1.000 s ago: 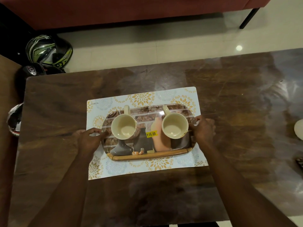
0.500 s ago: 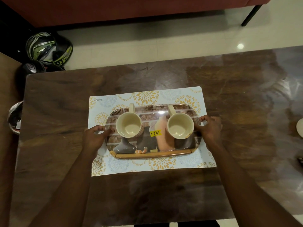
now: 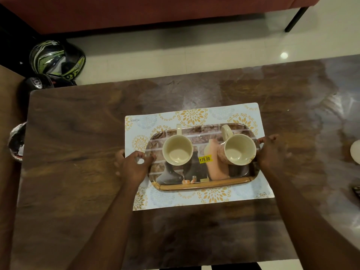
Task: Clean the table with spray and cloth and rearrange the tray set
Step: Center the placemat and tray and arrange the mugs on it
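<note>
Cream mugs (image 3: pixel 177 150) (image 3: pixel 240 149), two, one tray (image 3: pixel 202 186)

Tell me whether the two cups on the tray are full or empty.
Empty: the left cup and right cup both show bare cream bottoms.

The wooden table (image 3: pixel 78 133) offers open surface left of the placemat (image 3: pixel 194 116), along the far edge, and across the near strip between the two forearms. The tray (image 3: pixel 202 185) occupies the placemat's centre. The left hand (image 3: pixel 132 166) blocks the tray's left end; the right hand (image 3: pixel 269 151) blocks its right end. On the tray, the left mug (image 3: pixel 177 150) and right mug (image 3: pixel 239 149) stand apart, leaving a passable gap between them over the price sticker (image 3: pixel 205 159). Both handles point away from the person. Right of the placemat the table is open up to a pale round object (image 3: pixel 355 152) at the frame edge. Helmets (image 3: pixel 56 59) lie on the floor beyond the far-left corner.
</note>
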The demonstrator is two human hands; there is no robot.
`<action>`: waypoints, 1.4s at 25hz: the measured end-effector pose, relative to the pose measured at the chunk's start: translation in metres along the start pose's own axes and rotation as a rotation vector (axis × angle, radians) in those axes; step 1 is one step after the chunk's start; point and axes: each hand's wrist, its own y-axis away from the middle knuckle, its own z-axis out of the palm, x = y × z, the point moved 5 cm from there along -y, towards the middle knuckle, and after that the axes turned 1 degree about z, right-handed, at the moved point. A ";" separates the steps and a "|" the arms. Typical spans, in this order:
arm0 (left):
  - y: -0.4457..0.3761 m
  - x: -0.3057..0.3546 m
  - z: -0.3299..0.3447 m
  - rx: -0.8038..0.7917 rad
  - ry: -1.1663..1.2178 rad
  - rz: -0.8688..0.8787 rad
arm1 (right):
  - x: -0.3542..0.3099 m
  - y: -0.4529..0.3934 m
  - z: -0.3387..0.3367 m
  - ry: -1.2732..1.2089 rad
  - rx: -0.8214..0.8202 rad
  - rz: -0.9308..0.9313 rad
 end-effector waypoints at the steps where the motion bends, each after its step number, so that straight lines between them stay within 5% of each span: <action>1: 0.003 0.005 -0.003 0.041 -0.061 0.026 | -0.003 0.003 0.002 -0.053 -0.020 -0.005; 5: 0.006 0.012 -0.017 0.151 -0.154 0.078 | -0.011 0.007 0.014 -0.360 -0.049 -0.023; 12: 0.001 0.012 -0.026 0.137 -0.202 0.043 | -0.024 0.015 0.008 -0.313 0.064 -0.124; 16: 0.035 0.084 -0.037 0.253 0.154 0.372 | -0.070 0.044 -0.028 -0.491 0.170 -0.412; 20: 0.072 0.135 0.003 0.080 -0.179 0.524 | -0.111 0.082 -0.008 -0.025 0.137 -0.727; 25: 0.062 0.122 0.025 -0.013 -0.370 0.509 | -0.114 0.085 -0.003 0.116 0.208 -0.591; 35: 0.062 0.109 0.023 0.102 -0.445 0.567 | -0.117 0.088 0.004 0.104 0.254 -0.468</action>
